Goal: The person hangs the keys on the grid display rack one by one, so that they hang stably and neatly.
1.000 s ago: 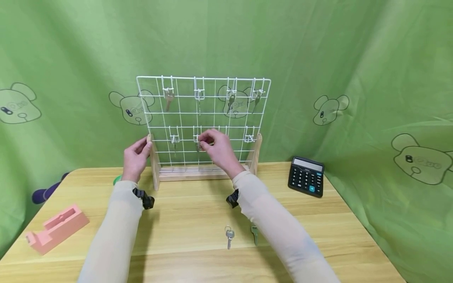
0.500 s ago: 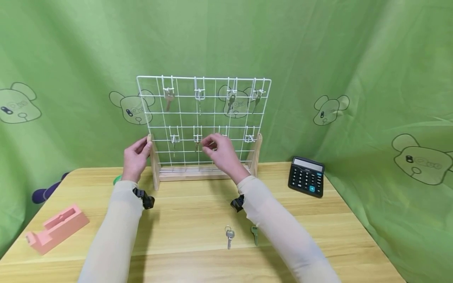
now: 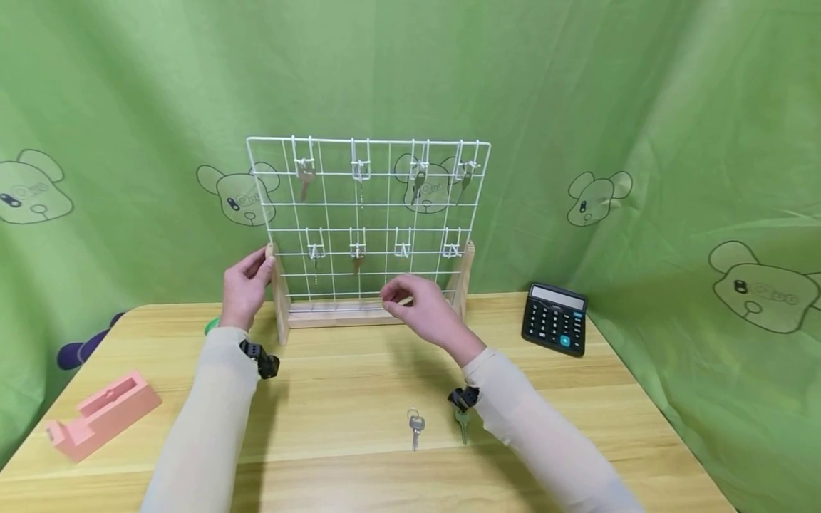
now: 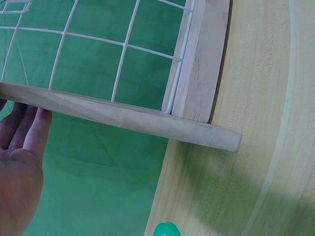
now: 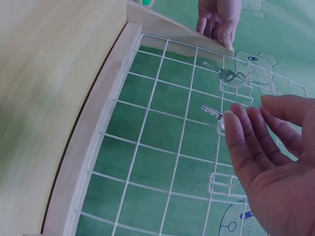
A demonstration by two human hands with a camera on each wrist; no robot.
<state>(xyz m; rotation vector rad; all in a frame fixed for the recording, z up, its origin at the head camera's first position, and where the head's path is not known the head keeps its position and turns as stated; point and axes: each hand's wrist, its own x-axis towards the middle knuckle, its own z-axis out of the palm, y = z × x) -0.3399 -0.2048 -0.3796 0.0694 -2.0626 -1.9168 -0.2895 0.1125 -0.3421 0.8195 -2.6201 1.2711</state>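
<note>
A white wire grid rack on a wooden stand (image 3: 346, 322) stands at the back of the table. My left hand (image 3: 246, 285) pinches the top of its left wooden post (image 4: 123, 114), fingers behind the post in the left wrist view. In front of the lower grid, my right hand (image 3: 420, 310) is loosely curled with nothing between thumb and fingers. Just left of it and higher, a brownish key (image 3: 358, 263) hangs on a lower-row hook; another key (image 3: 316, 265) hangs to its left. Several keys hang along the top row, among them a coppery one (image 3: 306, 184).
On the table's front part lie a silver key with a ring (image 3: 416, 425) and a greenish key (image 3: 462, 426) under the right wrist. A black calculator (image 3: 555, 320) sits at right, a pink tape dispenser (image 3: 105, 415) at left. Green curtain (image 3: 539, 85) surrounds the table.
My right hand has let go of the key on the lower hook and moved down and right, off the grid's hooks. My left hand stays on the post.
</note>
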